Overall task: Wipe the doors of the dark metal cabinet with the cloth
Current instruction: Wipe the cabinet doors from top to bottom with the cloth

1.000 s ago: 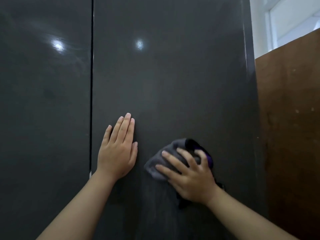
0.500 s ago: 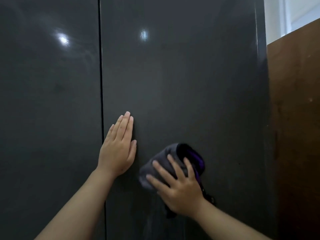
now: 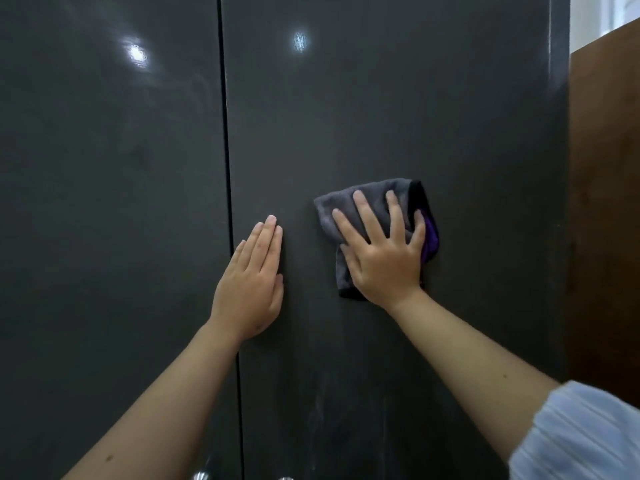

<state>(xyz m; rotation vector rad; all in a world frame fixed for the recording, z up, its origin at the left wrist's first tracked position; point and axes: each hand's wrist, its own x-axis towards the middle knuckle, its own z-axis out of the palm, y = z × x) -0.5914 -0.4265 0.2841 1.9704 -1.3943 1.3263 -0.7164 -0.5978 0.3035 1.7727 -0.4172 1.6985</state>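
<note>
Two dark glossy cabinet doors fill the view, the left door (image 3: 110, 202) and the right door (image 3: 398, 109), split by a thin vertical gap. My right hand (image 3: 382, 258) presses a folded grey cloth (image 3: 332, 211) with a purple inner side flat against the right door, fingers spread and straight. My left hand (image 3: 252, 289) lies flat on the right door just right of the gap, fingers together and straight, holding nothing.
A brown wooden panel (image 3: 606, 209) stands right beside the cabinet's right edge. Two small metal knobs (image 3: 200, 475) peek in at the bottom edge near the gap. A bright window shows at the top right corner.
My right hand has slid the cloth up and to the right on the right door and turned upright. The left hand stays pressed in the same spot.
</note>
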